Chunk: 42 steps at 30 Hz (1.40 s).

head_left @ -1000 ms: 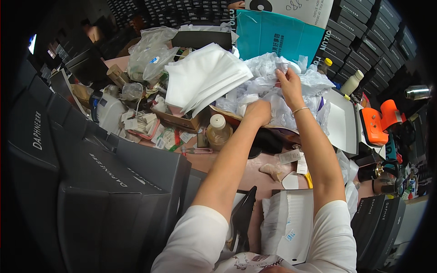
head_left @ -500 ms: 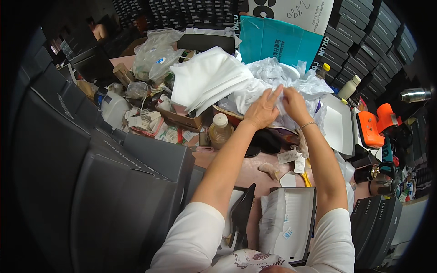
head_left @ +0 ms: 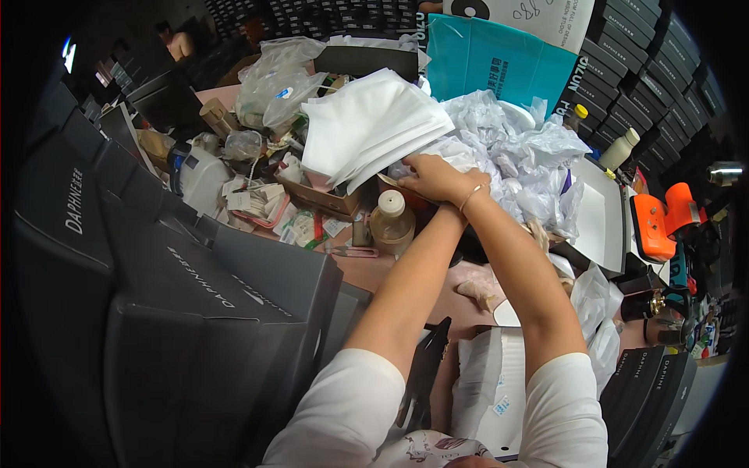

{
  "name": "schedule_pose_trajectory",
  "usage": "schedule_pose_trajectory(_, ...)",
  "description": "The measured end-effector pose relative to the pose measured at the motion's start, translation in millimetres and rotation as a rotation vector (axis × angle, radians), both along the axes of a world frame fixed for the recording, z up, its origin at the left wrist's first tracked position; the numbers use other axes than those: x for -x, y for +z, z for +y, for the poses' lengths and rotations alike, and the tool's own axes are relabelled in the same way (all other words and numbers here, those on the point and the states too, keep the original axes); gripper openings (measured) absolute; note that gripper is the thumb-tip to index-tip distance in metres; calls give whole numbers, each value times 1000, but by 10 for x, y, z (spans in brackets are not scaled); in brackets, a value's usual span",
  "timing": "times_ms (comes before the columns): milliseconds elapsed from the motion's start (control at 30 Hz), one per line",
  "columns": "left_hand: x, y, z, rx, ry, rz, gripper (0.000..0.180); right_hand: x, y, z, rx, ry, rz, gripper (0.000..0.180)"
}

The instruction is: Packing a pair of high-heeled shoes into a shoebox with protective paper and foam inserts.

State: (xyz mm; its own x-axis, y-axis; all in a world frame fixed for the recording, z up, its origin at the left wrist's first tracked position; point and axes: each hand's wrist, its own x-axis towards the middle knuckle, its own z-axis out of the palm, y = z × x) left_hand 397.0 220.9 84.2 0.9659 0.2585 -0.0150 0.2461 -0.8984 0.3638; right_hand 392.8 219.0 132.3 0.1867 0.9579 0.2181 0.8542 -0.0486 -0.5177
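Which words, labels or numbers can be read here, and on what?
Wording isn't copied; it stands on:
Left grey boxes: pale lettering, clear.
Right grey boxes: pale lettering, partly blurred.
Teal box: dark characters.
White panel: print and handwritten marks.
Paper tags: too small to read.
Blue-white sticker: too blurred.

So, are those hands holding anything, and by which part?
I can't tell: the right hand is by the crumpled white wrapping, its grip unclear, and the left hand is hidden behind the right wrist.
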Motion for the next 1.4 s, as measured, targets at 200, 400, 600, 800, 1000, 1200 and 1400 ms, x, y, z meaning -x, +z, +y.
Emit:
schedule_pose_trajectory(200, 156, -550, 141, -175, 11, -831, 33, -75, 368, 45, -141, -173, 442, 25)
schedule_pose_trajectory(400, 372, 453, -38, 177, 185, -32, 34, -611, 500, -455, -520, -217, 1408, 25)
schedule_pose_trajectory(600, 388, 454, -61, 194, 196, -47, 40, -1032, 465, -610, -809, -157, 1526, 22)
schedule_pose_trajectory(800, 367, 391, -3, 202, 191, -24, 43, -913, 567, -671, -791, -261, 1259, 17)
schedule_pose_trajectory(1000, 425, 425, -65, 317, 229, -69, 45, -1222, 725, -782, -1157, -348, 1260, 17)
schedule_pose_trajectory(1200, 309, 292, -16, 257, 207, -25, 43, -954, 672, -940, -566, -429, 519, 37)
schedule_pose_trajectory(1400, 300, 23, 46, -60, 55, -479, 42, -389, 416, -444, 47, -13, -188, 42)
